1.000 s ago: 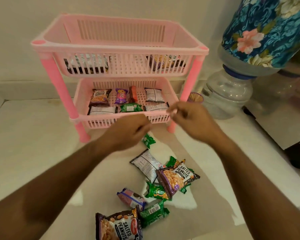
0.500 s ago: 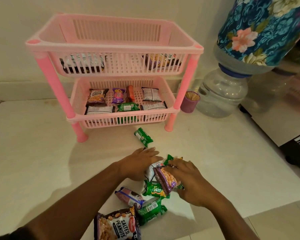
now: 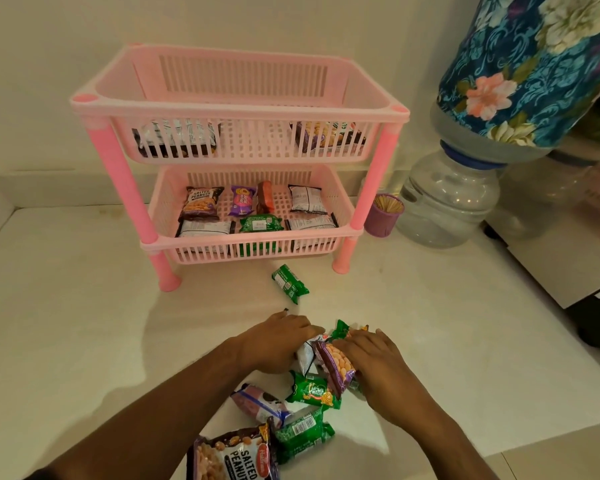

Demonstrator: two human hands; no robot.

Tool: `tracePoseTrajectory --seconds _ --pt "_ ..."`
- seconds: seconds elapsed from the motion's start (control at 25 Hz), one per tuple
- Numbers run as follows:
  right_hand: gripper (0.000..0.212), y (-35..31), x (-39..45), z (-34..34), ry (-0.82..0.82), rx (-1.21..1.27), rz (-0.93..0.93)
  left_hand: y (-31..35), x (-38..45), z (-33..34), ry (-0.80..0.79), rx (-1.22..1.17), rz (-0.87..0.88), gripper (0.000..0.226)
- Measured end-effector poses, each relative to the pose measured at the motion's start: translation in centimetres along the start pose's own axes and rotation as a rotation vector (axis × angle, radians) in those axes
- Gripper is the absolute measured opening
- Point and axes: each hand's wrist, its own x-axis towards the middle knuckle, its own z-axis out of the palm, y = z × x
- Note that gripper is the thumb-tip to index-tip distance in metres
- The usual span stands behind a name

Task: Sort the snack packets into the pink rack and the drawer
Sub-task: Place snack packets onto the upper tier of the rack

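both hands [image 3: 371, 362] on snack packets [image 3: 335, 365]

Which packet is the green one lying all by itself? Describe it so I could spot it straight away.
Find the pink rack on the white counter. Just in front of its lower tier lies a small green packet, tilted. Unlike the other loose packets, it sits apart from the pile under the hands.

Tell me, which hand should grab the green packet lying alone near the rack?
Probably the left hand. It lies nearer the lone green packet, while the right hand rests on the peanut packet.
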Motion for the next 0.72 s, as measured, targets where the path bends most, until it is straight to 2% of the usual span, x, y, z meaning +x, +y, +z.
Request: tracePoseTrajectory --seconds 0.28,0.52,0.72 --pt "0.048 -0.5 1.1 -4.0 0.016 0.122 -0.030 0.9 -2.4 -2.1 0.133 -0.092 -0.092 0.071" --pt "0.045 -0.9 3.7 -12.9 0.138 0.207 -0.143 1.3 -5.2 -8.7 0.247 -0.208 -0.242 0.072" --pt "0.052 -1.9 7.1 -22.4 0.307 0.256 -0.154 1.4 -7.9 -16.4 0.506 -0.359 -0.350 0.066"
